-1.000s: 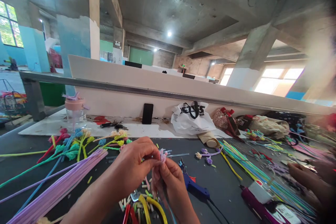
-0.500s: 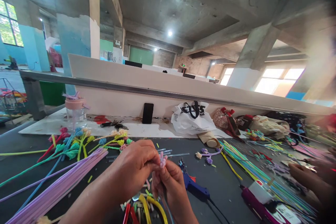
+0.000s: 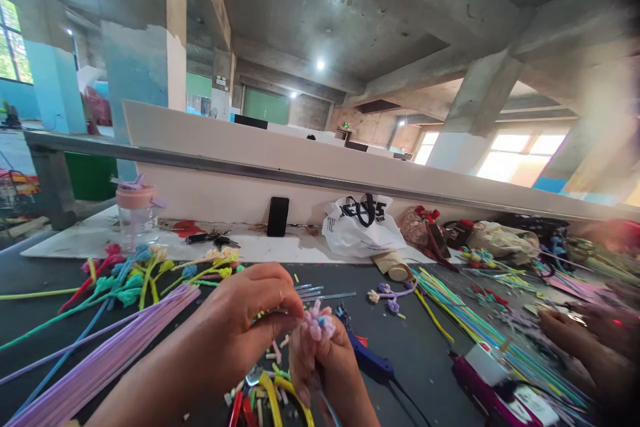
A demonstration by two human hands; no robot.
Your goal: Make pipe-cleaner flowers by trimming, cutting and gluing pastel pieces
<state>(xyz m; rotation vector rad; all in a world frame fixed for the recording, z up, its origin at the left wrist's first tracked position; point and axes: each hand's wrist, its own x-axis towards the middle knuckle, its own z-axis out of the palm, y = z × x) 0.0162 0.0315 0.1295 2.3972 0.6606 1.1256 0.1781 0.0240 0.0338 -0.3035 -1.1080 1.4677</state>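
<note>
A fuzzy lilac-pink pipe-cleaner flower (image 3: pixel 319 324) with a bit of blue at its centre faces up over the table. My right hand (image 3: pixel 330 370) is closed around it from below, and a thin pale stem (image 3: pixel 331 410) runs down out of the grip. At the flower's left edge, my left hand (image 3: pixel 250 320) has its thumb and curled fingertips close together; whether a petal lies between them is hidden. Under the hands are pliers with yellow handles (image 3: pixel 273 400), red handles (image 3: pixel 241 410) and small cut pieces. A blue glue gun (image 3: pixel 370 357) lies just right.
Left lies a bundle of lilac pipe cleaners (image 3: pixel 120 350) below several coloured pipe-cleaner flowers (image 3: pixel 135 280). Behind stand a jar (image 3: pixel 137 217), a phone (image 3: pixel 278 217) and a white bag (image 3: pixel 363 227). A power strip (image 3: pixel 493 380), long pipe cleaners (image 3: pixel 480 320) and another person's hand (image 3: pixel 565 337) are right.
The flower has turned so that its face and blue centre show. My left fingers have moved slightly left from over it, and the view has shifted a little.
</note>
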